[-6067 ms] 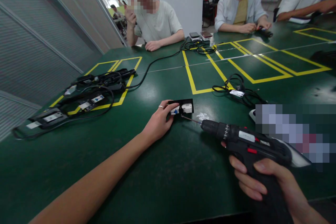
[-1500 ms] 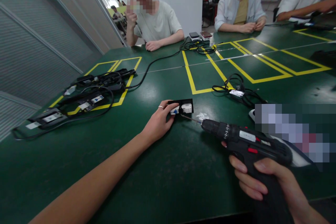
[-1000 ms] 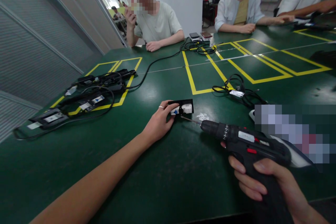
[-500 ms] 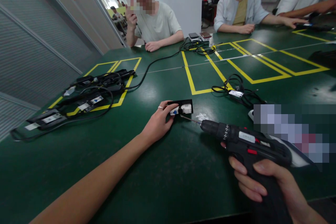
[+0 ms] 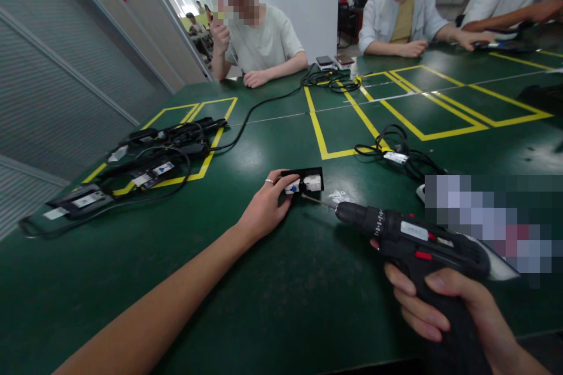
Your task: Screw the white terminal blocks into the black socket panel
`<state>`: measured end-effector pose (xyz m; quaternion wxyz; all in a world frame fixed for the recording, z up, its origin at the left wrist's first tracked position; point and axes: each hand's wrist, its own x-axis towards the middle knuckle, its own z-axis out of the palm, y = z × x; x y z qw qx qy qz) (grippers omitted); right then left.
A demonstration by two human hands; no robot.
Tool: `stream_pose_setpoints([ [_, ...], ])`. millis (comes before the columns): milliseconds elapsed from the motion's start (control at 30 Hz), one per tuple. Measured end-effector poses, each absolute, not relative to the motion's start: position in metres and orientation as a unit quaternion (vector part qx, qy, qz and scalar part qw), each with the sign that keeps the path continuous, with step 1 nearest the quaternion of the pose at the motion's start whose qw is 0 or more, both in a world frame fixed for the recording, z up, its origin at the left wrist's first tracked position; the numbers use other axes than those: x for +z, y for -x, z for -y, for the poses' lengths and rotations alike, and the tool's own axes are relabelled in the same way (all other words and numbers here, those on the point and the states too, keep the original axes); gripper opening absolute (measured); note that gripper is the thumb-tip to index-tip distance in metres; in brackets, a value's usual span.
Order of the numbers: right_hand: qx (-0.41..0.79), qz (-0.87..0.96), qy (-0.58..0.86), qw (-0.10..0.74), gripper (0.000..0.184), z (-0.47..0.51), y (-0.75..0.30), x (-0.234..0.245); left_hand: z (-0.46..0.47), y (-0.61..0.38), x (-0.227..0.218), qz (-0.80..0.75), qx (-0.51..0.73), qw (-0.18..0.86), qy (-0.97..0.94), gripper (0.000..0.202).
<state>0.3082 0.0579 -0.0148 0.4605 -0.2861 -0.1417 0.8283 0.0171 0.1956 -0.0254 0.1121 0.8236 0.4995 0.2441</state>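
Note:
A small black open casing [image 5: 308, 179] with white parts and a blue bit inside lies on the green table [image 5: 272, 299]. My left hand [image 5: 265, 206] rests beside it, thumb and fingers pinching its left end; a ring is on one finger. My right hand [image 5: 444, 310] is wrapped round the grip of a black cordless screwdriver [image 5: 409, 237]. Its thin bit [image 5: 314, 201] points at the casing's near edge, just short of it.
Several black power adapters with cables [image 5: 145, 164] lie at the left inside a yellow marked box. A coiled cable with a white tag [image 5: 398, 152] lies to the right of the casing. Three other people sit at the table's far side. Yellow lines [image 5: 319, 129] mark the table.
Almost nothing has moved: my hands and the screwdriver stay in place. A person at the far right has reached an arm out along the table.

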Motion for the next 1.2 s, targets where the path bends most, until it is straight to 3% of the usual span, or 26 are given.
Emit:
stream_pose_setpoints([
  [367, 0.824, 0.145, 0.290, 0.465, 0.043, -0.0583, -0.3084, -0.0130, -0.1963, -0.0172, -0.0266, -0.498, 0.249, 0.112, -0.823, 0.043],
  [600, 0.840, 0.122, 0.280, 0.447, 0.052, -0.0596, -0.3070, -0.0091, -0.1955, -0.0172, -0.0260, -0.501, 0.247, 0.108, -0.823, 0.043],
  [1200, 0.845, 0.145, 0.250, 0.449, 0.047, -0.0592, -0.3097, -0.0145, -0.1951, -0.0173, -0.0259, -0.504, 0.245, 0.105, -0.822, 0.043],
])
